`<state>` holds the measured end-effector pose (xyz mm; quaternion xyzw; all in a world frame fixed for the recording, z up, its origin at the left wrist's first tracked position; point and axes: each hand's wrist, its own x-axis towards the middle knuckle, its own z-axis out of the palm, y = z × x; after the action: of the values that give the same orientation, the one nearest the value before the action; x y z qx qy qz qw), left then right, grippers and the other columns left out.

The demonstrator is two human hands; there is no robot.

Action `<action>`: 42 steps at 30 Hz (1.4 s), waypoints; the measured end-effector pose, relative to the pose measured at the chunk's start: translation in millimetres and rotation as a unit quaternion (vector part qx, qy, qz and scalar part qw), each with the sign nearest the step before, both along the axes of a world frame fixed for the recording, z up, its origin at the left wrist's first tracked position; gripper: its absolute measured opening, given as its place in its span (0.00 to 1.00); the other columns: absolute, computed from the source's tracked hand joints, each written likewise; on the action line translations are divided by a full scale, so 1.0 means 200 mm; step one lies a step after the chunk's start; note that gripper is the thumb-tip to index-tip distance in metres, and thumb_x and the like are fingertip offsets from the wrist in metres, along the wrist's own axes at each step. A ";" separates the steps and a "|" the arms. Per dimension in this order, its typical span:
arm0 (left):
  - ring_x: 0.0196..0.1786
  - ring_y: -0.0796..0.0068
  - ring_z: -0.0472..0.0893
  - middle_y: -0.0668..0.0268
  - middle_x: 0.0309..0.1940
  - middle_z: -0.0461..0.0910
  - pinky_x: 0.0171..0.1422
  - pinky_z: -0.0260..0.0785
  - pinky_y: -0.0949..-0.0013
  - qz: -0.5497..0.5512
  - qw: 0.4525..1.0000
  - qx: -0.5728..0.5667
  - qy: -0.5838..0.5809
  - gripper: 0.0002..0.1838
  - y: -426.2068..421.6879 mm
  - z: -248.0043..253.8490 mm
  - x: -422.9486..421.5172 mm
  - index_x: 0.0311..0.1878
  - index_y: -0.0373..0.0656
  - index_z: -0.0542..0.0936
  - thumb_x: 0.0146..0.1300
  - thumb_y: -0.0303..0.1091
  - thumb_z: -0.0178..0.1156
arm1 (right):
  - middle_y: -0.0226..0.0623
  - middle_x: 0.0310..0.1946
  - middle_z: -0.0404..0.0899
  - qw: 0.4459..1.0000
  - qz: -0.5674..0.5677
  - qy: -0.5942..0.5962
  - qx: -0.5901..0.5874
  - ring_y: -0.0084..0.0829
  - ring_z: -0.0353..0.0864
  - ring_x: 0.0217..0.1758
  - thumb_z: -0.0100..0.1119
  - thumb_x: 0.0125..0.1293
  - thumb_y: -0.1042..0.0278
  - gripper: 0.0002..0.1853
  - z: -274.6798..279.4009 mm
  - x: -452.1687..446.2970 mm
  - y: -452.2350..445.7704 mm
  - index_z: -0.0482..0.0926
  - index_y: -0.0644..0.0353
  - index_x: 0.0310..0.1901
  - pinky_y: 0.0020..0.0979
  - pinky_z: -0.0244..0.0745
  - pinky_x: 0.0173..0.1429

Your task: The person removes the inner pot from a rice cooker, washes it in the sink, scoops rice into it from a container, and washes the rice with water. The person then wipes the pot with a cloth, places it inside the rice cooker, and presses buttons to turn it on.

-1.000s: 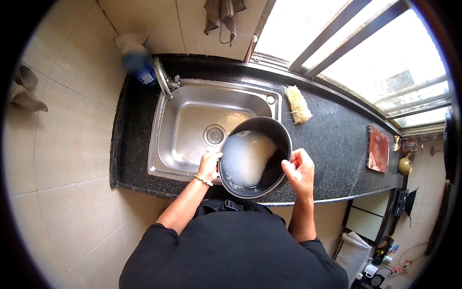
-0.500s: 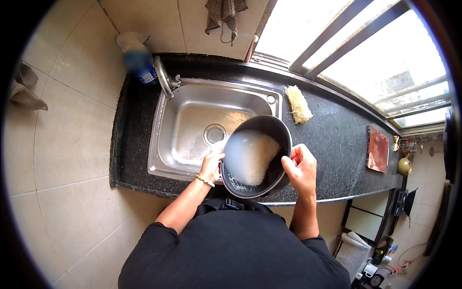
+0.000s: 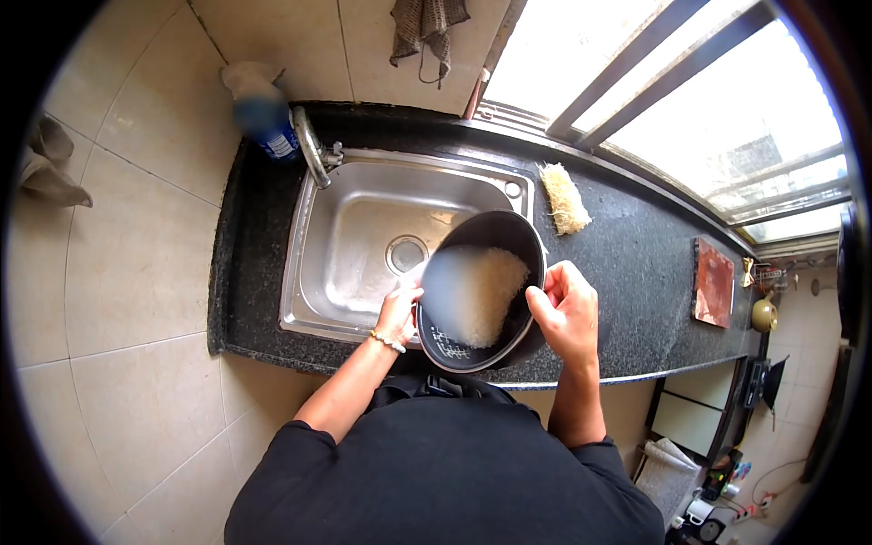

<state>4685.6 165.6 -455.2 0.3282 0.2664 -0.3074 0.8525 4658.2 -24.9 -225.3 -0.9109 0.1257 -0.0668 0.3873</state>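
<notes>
A dark round pot [image 3: 520,318] is tilted toward the left over the right part of the steel sink [image 3: 313,263]. Inside it lies pale rice [image 3: 498,282], with cloudy whitish water [image 3: 450,291] gathered on the left side. My left hand [image 3: 397,315], with a beaded bracelet on the wrist, grips the pot's left rim. On the opposite side, my right hand [image 3: 568,313] pinches the right rim between thumb and fingers. The sink drain [image 3: 406,255] shows just left of the pot.
A faucet [image 3: 311,150] rises at the sink's back left corner, beside a blue bottle [image 3: 272,132]. A fibrous scrubber [image 3: 564,199] lies right of the sink on the dark counter [image 3: 627,272]. Farther right is a reddish board [image 3: 714,282]. Cloths hang on the wall.
The pot has tipped further left, its right side rising with my right hand. Water has drawn toward the left rim, and more of the rice shows.
</notes>
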 end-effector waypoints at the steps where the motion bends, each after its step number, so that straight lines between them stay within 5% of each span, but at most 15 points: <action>1: 0.40 0.72 0.77 0.58 0.39 0.75 0.45 0.73 0.71 0.002 1.000 -0.001 0.004 0.14 0.00 0.00 0.00 0.49 0.32 0.70 0.60 0.23 0.45 | 0.29 0.11 0.64 1.000 0.003 0.000 -0.003 0.20 0.63 0.14 0.60 0.46 0.70 0.11 0.01 0.01 0.00 0.67 0.61 0.22 0.24 0.61 0.22; 14: 0.42 0.70 0.78 0.58 0.40 0.75 0.47 0.74 0.67 -0.002 0.997 -0.079 0.003 0.12 0.00 0.20 0.03 0.48 0.34 0.70 0.61 0.23 0.43 | 0.33 0.11 0.67 0.998 0.040 -0.002 -0.050 0.25 0.67 0.14 0.60 0.46 0.69 0.11 0.09 0.08 0.07 0.67 0.62 0.22 0.27 0.64 0.23; 42: 0.44 0.69 0.78 0.59 0.42 0.76 0.50 0.72 0.67 0.000 0.996 -0.084 0.029 0.14 0.01 0.06 0.01 0.49 0.36 0.71 0.62 0.24 0.42 | 0.37 0.12 0.69 0.989 0.093 -0.034 -0.106 0.36 0.72 0.18 0.60 0.47 0.66 0.10 0.14 0.17 0.17 0.69 0.60 0.23 0.33 0.67 0.26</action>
<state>4688.1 166.6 -443.6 0.2462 0.2643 -0.3381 0.8690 4691.8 10.0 -197.5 -0.9517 0.0196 -0.0749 0.2971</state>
